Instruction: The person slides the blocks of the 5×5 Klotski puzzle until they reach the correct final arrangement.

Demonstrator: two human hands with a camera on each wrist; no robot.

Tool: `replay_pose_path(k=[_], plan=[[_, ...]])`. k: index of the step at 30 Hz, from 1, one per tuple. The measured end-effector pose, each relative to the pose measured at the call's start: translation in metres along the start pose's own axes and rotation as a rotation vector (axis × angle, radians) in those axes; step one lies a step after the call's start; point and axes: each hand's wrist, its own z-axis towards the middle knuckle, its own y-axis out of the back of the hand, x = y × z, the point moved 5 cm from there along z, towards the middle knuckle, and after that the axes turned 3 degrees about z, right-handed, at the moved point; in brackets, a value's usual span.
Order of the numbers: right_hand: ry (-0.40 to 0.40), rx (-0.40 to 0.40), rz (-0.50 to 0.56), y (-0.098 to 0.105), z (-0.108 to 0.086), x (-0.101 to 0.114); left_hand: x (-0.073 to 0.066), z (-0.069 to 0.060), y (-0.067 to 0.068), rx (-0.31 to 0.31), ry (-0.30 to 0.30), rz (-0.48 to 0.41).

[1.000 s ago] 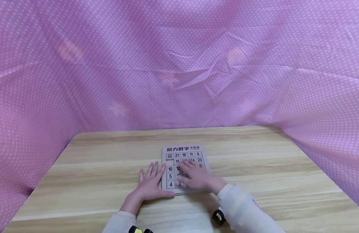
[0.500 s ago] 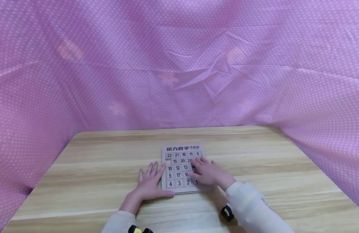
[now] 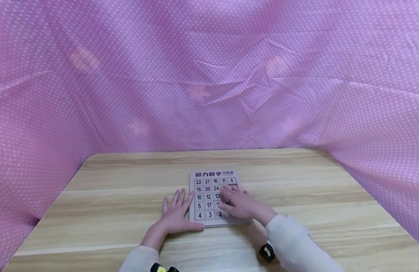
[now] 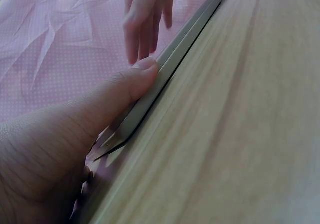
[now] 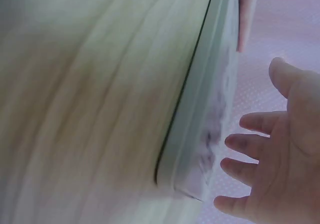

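A pale number slide puzzle lies flat on the table, a Chinese title across its top. Numbered tiles fill most of its grid; a dark gap shows below tile 6 at the right. My left hand is spread, forefinger at the left edge and thumb against the near-left corner; in the left wrist view the thumb presses on the side. My right hand is over the right-hand columns with fingers extended, hiding several tiles. The right wrist view shows those fingers straight; contact with the tiles cannot be told.
The wood-grain table surrounds the puzzle. A pink dotted cloth hangs behind and along both sides. Black straps are on the wrists, by the white sleeves.
The second row's tiles have slid left, so the gap went from the row's left end to its right. My right hand has moved right overall; the left hand stayed put.
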Motion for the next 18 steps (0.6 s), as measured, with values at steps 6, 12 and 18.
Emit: replay_pose_path(k=[6,12,18], plan=[[0.101,-0.022,-0.014,0.006,-0.035,0.006,0.001,0.001,-0.001,-0.002,0.007,0.003],[0.123,0.002,-0.011,0.003,-0.064,0.008,0.001,0.001,-0.002,0.003,0.011,0.009],[0.103,0.005,0.010,-0.002,-0.074,0.002,0.001,0.000,-0.002,0.004,0.010,0.008]])
